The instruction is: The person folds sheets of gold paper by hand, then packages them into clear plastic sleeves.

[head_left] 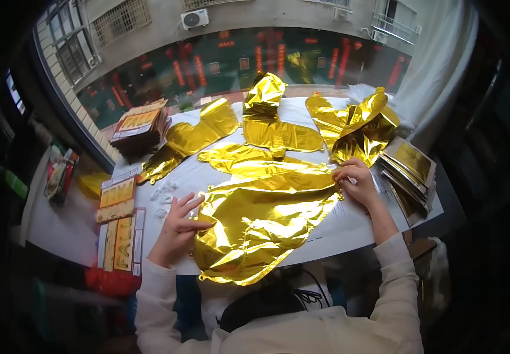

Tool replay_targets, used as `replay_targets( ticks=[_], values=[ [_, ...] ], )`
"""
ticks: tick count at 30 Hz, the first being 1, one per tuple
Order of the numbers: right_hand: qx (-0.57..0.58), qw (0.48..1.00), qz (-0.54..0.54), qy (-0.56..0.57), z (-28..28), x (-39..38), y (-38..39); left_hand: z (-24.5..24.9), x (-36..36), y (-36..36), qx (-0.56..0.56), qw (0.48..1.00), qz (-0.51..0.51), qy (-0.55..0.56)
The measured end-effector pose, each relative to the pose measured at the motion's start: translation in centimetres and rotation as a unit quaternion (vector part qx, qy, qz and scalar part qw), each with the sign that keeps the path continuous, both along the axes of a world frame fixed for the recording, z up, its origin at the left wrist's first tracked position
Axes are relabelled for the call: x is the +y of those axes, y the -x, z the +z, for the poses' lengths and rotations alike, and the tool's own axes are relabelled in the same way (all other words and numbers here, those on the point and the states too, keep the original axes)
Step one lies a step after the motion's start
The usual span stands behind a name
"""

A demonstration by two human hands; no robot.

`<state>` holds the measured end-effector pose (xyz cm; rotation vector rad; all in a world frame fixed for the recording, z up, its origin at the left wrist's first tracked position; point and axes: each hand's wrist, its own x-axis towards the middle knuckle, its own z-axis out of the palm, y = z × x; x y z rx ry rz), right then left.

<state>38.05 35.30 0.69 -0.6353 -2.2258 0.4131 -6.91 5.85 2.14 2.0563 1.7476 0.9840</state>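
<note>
A large flat gold foil balloon (266, 215) lies crumpled across the front of the table, its lower end hanging past the near edge. At its right corner, my right hand (358, 182) pinches the foil between thumb and fingers. My left hand (177, 231) rests at the balloon's left edge, fingers spread, the thumb lying on the foil. Just behind are more flat gold foil pieces: one at the back left (202, 133), one in the middle (281, 133) and a crumpled one at the back right (358, 127).
On the left stand a stack of printed cards (143, 124) and packs with lettering, one reading "FALL" (119, 245). Small white bits (161, 197) lie near my left hand. At right is a stack of flat gold packets (407, 177). A window (237, 65) faces the table.
</note>
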Motion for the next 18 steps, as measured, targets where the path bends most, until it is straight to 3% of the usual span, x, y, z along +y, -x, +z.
replay_targets(
  ticks=[7,10,12,15,18],
  values=[
    [-0.022,0.997,-0.045,-0.053,1.1,-0.2,0.5,-0.8,-0.7,0.8,-0.080,0.993,0.084,-0.002],
    [-0.141,0.985,0.063,-0.081,3.4,-2.6,3.8,-1.5,-0.9,0.8,-0.075,0.990,0.120,-0.019],
    [-0.191,0.967,0.166,-0.037,4.0,-4.5,6.6,-1.8,-1.2,0.7,-0.043,0.993,0.111,-0.018],
    [-0.261,0.940,0.217,-0.033,5.3,-7.3,10.1,-1.9,-1.1,0.7,-0.062,0.990,0.121,-0.024],
    [-0.277,0.931,0.235,-0.046,2.9,-6.4,11.1,-2.2,-1.0,0.8,-0.070,0.990,0.120,-0.030]
  ],
)
